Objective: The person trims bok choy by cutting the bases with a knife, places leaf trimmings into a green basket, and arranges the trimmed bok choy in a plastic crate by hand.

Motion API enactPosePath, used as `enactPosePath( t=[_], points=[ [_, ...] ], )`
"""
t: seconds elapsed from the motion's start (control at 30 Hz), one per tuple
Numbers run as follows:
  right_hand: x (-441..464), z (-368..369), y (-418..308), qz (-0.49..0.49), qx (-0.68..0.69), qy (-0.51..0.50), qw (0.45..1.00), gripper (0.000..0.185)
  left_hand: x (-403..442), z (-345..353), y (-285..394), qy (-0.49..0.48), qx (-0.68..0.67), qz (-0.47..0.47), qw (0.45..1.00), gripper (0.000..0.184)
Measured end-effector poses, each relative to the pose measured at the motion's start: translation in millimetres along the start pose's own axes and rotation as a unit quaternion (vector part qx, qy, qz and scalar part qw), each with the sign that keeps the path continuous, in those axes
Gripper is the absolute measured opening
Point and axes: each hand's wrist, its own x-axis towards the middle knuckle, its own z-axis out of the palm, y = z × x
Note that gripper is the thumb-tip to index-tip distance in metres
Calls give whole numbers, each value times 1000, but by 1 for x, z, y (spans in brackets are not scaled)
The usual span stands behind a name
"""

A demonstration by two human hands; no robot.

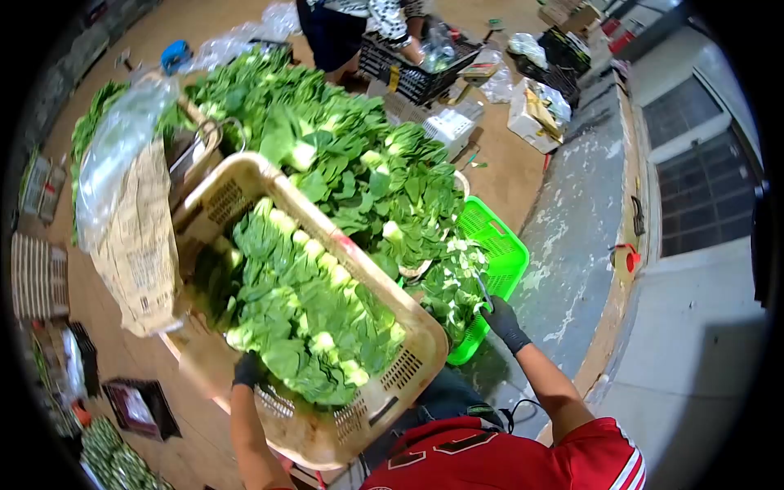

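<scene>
My left hand, in a black glove, reaches into the beige plastic crate and touches the end of the packed bok choy. Leaves and the crate wall hide its fingertips. The bok choy lies in rows with pale stem ends showing. On the right, my right hand, also gloved in black, is closed around what looks like a small knife with a thin blade pointing away from me. It is over the edge of a bright green basket, which holds loose leaves and trimmings.
Beyond the crate rises a large heap of bok choy. A paper sack and clear plastic hang at the left. Another person works at a black crate. A wall with a door stands right.
</scene>
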Motion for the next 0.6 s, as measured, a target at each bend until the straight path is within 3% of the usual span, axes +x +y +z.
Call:
enactPosePath(
  t=[0.03,0.1,0.13,0.17,0.2,0.23,0.27,0.33,0.37,0.4,0.43,0.5,0.57,0.6],
  points=[
    [-4,0,-3,0,21,-5,1000,34,-10,-7,-2,0,7,38,999,57],
    [-11,-2,-15,3,57,-1,998,33,-24,-17,-9,26,-129,7,991,67],
    [-14,-9,-30,3,72,-1,997,33,-38,-24,-5,102,-185,54,976,75],
    [-16,-16,-47,1,41,-35,999,31,-50,-32,-2,131,-180,69,973,72],
    [-14,16,-30,-96,94,19,991,29,-82,-65,27,161,-174,83,968,69],
    [-25,-29,-96,-49,130,-43,989,27,-113,-96,59,191,-168,97,962,66],
    [-24,-15,-101,-121,183,-80,972,28,-138,-119,92,231,-131,131,955,66],
    [-43,-51,-173,-282,243,-107,922,44,-170,-152,161,231,-189,222,928,61],
    [-43,-41,-184,-423,266,-52,865,51,-187,-170,205,196,-254,235,918,63],
    [-54,-61,-207,-359,292,-198,864,52,-192,-174,236,196,-242,287,906,62],
    [-57,-69,-216,-362,342,-237,834,56,-205,-190,278,190,-271,331,884,62],
    [-61,-95,-207,-375,337,-202,840,54,-202,-176,328,177,-458,341,801,65],
    [-65,-108,-179,-287,371,-205,859,56,-195,-175,382,273,-430,391,766,74],
    [-67,-98,-162,-251,421,-147,859,59,-193,-182,413,247,-453,409,753,76]
  ],
)
